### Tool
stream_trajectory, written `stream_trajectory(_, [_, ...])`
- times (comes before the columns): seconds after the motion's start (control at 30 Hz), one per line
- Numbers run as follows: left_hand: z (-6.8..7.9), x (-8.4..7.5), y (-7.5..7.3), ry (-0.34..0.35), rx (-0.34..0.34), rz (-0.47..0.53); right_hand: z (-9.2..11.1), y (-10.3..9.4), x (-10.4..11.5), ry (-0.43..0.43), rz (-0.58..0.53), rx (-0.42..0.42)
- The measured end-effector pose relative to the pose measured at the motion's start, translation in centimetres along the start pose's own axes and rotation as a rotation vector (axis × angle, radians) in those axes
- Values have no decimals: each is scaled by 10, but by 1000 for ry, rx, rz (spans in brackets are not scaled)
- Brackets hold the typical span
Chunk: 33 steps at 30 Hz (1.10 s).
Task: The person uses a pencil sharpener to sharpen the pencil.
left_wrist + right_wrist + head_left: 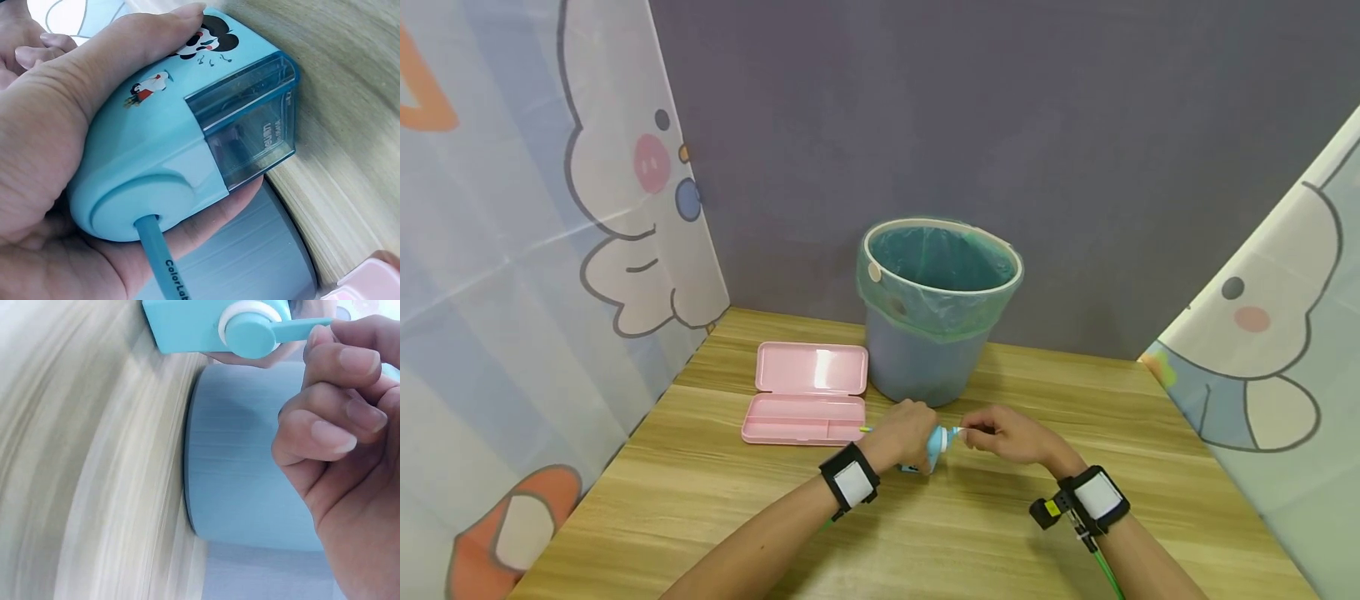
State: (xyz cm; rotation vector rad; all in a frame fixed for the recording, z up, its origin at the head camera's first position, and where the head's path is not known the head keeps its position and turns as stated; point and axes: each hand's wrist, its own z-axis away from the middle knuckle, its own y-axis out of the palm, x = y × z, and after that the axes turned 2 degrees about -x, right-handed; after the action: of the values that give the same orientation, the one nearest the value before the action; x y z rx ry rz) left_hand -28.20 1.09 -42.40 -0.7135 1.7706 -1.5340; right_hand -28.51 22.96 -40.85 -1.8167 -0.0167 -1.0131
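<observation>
One blue sharpener (153, 140), clamped in left hand (901, 435); pencil (164, 259) jutting out to that hand's left. Crank (251, 335) on its right, tip pinched by right hand (1011, 435). Risk: slack left grip could let sharpener twist under cranking; unsupported pencil might tilt, jam.

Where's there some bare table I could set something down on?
The tabletop is bare right of the bin, beyond the right hand, and left of the pink case. It's crowded mid-table, where both hands hold the sharpener.
</observation>
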Motion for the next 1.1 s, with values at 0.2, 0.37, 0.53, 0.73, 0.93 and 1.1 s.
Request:
stream_trajectory(0.2, [0,2,-1,5,-5,-9,-5,-3,-4,-11,-3,-7])
stream_trajectory(0.37, [0,3,-4,-16,7,-10,-10,-7,-1,-48,8,-16])
stream_trajectory(0.53, [1,3,-2,-7,11,3,-13,-8,-5,-67,-13,-29])
stream_trajectory(0.73, [3,1,-1,-2,-14,-1,-14,-7,-12,-71,-36,-7])
stream_trajectory(0.93, [3,2,0,-9,2,-2,-16,-8,-14,-54,-16,12])
stream_trajectory(1.1, [1,0,1,-3,11,-8,-16,-8,-14,-48,-15,8])
